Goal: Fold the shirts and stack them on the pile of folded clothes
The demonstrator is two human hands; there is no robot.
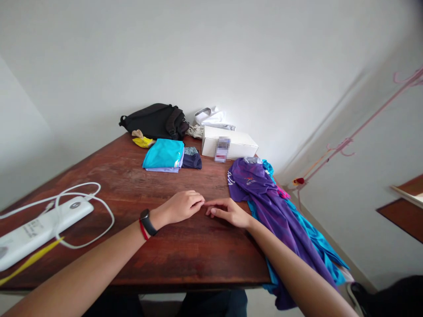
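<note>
And here's the crumpled purple jersey (264,198), sprawled over a bright turquoise garment (317,240), both spilling off the right edge of the desk (198,251), just beside the right hand (228,212).

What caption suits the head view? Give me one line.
Left hand and right hand rest on a wooden table near a crumpled purple jersey and folded turquoise cloth.
</note>
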